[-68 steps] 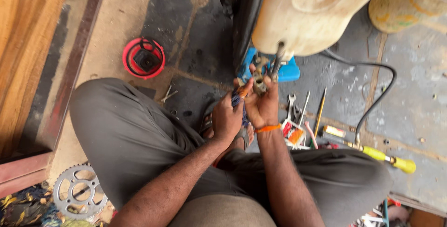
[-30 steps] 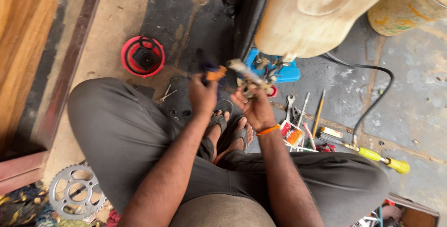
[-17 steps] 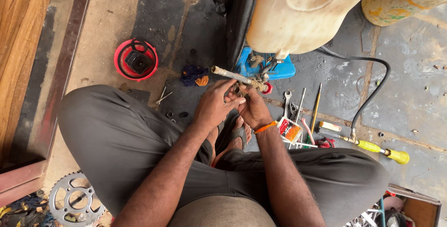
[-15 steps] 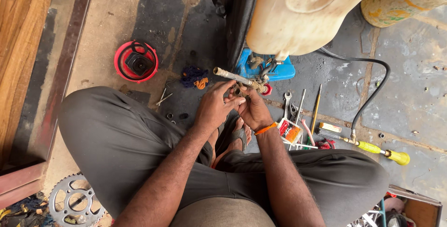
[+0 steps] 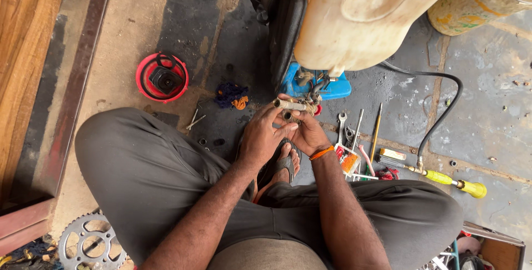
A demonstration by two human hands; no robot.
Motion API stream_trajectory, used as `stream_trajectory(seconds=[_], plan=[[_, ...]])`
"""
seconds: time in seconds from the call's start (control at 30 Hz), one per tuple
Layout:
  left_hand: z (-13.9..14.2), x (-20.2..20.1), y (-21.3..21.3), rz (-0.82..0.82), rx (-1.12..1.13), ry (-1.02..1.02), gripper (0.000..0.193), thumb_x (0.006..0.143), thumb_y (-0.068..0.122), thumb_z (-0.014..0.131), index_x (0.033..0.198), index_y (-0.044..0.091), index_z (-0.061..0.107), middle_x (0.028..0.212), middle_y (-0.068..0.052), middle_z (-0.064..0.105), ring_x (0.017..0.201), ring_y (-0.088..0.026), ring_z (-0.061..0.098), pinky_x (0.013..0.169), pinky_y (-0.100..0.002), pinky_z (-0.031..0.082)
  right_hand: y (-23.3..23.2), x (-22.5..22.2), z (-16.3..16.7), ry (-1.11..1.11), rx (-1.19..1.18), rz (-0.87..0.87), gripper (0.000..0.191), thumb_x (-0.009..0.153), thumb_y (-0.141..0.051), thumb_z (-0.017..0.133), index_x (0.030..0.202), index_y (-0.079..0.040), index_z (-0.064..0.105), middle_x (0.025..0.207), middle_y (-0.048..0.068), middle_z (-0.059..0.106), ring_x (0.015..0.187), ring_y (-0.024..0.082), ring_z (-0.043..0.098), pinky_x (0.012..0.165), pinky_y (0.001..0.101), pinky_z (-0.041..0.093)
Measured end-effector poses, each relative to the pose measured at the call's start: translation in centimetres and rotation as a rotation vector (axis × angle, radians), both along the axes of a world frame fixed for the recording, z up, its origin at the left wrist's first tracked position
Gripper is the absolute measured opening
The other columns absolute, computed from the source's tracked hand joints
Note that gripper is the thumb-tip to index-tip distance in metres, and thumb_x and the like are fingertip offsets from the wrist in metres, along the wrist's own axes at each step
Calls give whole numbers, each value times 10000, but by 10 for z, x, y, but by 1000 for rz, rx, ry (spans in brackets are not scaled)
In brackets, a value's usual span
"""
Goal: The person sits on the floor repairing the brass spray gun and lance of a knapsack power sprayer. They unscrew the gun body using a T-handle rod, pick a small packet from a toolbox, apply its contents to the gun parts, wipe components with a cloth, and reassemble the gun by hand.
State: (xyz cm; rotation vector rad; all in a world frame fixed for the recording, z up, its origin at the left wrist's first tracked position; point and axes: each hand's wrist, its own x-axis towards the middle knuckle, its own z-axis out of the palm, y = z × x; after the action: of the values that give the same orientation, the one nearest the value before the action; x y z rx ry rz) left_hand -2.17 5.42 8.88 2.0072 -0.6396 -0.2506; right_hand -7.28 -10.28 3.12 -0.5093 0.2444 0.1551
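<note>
Both hands, L (image 5: 263,137) & R (image 5: 308,133), clenched round small metal fitting (image 5: 292,105) below cream tank (image 5: 366,15).

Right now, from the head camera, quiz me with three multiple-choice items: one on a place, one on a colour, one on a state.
1. Where is the toothed sprocket?
A. beside the person's left knee
B. under the cream tank
C. on the blue tray

2. What colour is the wristband on the right hand?
A. green
B. orange
C. white

3. The metal fitting is:
A. lying alone on the floor
B. held by the left hand and the right hand
C. inside the red bowl

Answers: A, it lies at bottom left; B, the band is orange; B, both hands' fingers grip it.
</note>
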Motion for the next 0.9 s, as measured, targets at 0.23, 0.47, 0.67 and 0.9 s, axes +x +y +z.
stream_trajectory(seconds=[0.23, 0.47, 0.67, 0.9], plan=[[4, 2, 1, 11, 44, 22, 526, 874, 294, 803, 1285, 28, 610, 1225, -146, 625, 1137, -301, 636, 914, -420, 544, 1, 3, -11, 27, 79, -27, 525, 1016, -91, 671, 1510, -16, 509, 1122, 136, 674, 1020, 213, 685, 889, 353, 593], [53, -6, 12, -138, 584, 169, 473, 965, 433, 700, 1271, 74, 665, 1135, -111, 670, 1090, -274, 660, 957, -441, 523, 3, 0, -38, 328, -288, -71, 397, 937, -74, 646, 1329, -27, 609, 986, 87, 717, 827, 181, 722, 719, 325, 634], [50, 59, -5, -715, 942, -1002, 972, 731, 611, 731, 1379, -88, 538, 1336, -250, 605, 1296, -382, 504, 1095, -505, 362, 7, -3, -64, 497, -501, -114, 241, 936, -75, 680, 1125, 75, 688, 935, 138, 758, 721, 205, 736, 650, 325, 630], [-25, 99, -80, -1309, 1329, -1238, 1157, 697, 607, 804, 1535, -56, 360, 1611, -247, 287, 1508, -409, 173, 1212, -526, 77, -5, -10, -62, 371, -533, -86, 217, 917, -77, 697, 991, 127, 709, 884, 146, 734, 732, 190, 743, 639, 311, 622]])
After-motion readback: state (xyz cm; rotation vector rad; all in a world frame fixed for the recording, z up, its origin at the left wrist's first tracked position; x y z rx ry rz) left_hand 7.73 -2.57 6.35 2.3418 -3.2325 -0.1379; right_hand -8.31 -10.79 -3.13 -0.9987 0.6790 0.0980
